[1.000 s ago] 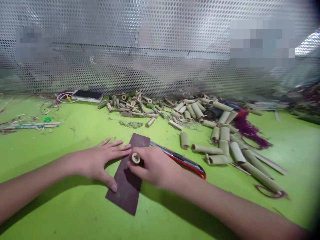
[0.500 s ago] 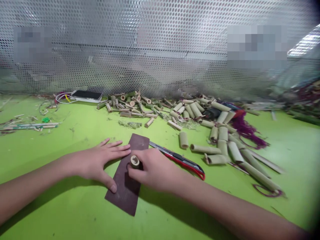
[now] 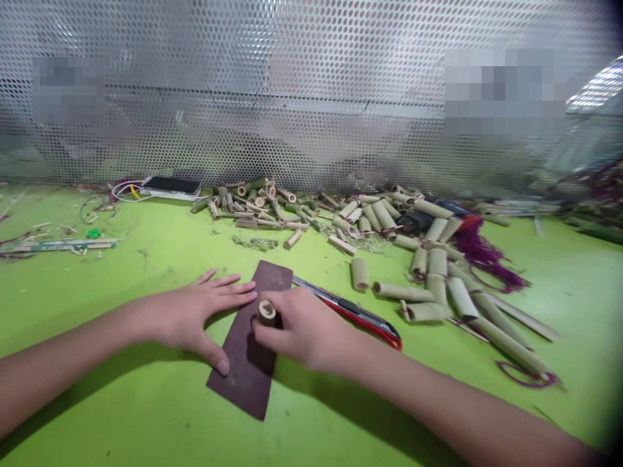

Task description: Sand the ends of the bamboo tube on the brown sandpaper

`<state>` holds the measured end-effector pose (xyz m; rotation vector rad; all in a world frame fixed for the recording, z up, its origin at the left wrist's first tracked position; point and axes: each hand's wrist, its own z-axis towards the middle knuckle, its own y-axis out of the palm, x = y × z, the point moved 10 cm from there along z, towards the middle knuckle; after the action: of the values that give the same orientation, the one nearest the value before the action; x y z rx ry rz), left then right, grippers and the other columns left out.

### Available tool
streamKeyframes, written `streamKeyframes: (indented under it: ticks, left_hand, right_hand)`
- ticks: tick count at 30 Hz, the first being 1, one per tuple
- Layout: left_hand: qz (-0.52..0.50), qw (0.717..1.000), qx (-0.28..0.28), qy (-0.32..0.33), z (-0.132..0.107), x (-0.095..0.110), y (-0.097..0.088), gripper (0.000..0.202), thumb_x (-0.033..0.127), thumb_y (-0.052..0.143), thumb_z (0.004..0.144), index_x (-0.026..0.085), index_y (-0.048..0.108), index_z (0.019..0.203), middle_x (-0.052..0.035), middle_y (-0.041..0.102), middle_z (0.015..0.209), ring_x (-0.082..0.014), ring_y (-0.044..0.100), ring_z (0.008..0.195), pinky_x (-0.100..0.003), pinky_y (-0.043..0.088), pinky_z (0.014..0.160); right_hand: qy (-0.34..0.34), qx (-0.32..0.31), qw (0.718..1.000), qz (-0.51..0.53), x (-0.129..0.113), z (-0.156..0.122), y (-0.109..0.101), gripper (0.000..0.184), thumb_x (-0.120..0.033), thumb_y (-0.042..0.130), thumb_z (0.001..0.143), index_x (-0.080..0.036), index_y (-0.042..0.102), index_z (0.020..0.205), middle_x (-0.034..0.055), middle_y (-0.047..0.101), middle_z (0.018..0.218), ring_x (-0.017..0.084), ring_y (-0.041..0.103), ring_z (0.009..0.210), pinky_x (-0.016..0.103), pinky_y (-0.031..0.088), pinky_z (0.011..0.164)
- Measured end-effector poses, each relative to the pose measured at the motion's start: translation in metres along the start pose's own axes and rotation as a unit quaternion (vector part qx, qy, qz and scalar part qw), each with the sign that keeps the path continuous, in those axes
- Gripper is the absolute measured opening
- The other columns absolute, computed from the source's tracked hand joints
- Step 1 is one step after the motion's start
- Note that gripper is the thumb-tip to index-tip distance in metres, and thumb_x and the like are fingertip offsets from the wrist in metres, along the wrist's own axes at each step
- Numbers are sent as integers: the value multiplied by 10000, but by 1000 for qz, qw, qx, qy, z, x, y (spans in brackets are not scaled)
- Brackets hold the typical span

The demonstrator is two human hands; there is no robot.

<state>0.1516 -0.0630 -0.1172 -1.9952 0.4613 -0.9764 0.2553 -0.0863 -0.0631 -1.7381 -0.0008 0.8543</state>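
A brown sheet of sandpaper (image 3: 243,373) lies slanted on the green table. My left hand (image 3: 192,311) is spread flat, with its fingertips and thumb on the sheet's left edge. Between the thumb and fingers of my right hand (image 3: 306,331) stands a short bamboo tube (image 3: 267,312), held upright over the sandpaper with its open end facing up. Its lower end is hidden by shadow and fingers, so contact with the sheet cannot be made out. A red and black utility knife (image 3: 360,311) lies just beyond my right hand, blade out toward the sandpaper.
Bamboo tubes (image 3: 409,292) lie scattered to the right, beside purple string (image 3: 474,256). More cut pieces (image 3: 257,204) are heaped along the perforated metal screen (image 3: 292,130). A phone (image 3: 172,186) with a white cable sits back left, near thin sticks (image 3: 63,245).
The view has shifted very slightly. My left hand keeps its place on the sandpaper, and my right hand still grips the bamboo tube at nearly the same spot.
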Motion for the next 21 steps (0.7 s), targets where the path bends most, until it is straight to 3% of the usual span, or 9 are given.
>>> streamKeyframes:
  ticks: [3,6,11,16,18,21]
  left_hand:
    - [0,1000,-2,-6,0,-1,0,1182,794,734,708,397,109,1629,-42,51,1722,-415,-11,1576,-691,19,1237]
    - [-2,1000,-1,-2,0,2,-1,1153,783,735,720,394,138,1627,-36,59,1721,-397,1,1581,-675,-12,1242]
    - [-6,1000,-2,0,0,7,-4,1096,706,754,759,384,167,1627,-45,68,1718,-406,26,1578,-694,22,1235]
    - [-8,1000,2,2,1,6,-4,1127,704,768,734,368,175,1631,-52,70,1717,-418,24,1576,-707,37,1231]
    - [-23,999,24,10,2,8,-7,1150,722,783,705,335,220,1630,-71,133,1714,-421,90,1574,-689,40,1243]
    - [-78,988,127,43,-1,18,-24,1013,732,754,745,292,385,1580,-98,387,1641,-400,319,1519,-634,94,1269]
  right_hand:
    - [-23,-8,1000,14,-6,0,6,41,-211,672,840,-184,645,856,34,700,815,164,595,697,262,395,622]
    - [-51,-43,994,90,-11,-3,16,97,-196,683,847,-189,696,943,34,736,895,180,644,782,266,448,681]
    - [-56,-45,976,208,-4,1,17,194,-140,714,813,-201,734,996,2,754,953,161,662,801,263,500,728]
    - [-114,55,974,188,-8,1,-1,122,-152,726,808,-205,708,915,21,715,974,191,643,904,313,495,843]
    - [-134,101,975,144,-9,-3,-8,64,-182,706,816,-197,678,872,47,681,996,200,614,910,315,483,814]
    - [-126,114,983,69,-4,-6,-7,76,-160,613,813,-183,629,884,58,660,950,196,591,841,307,457,734]
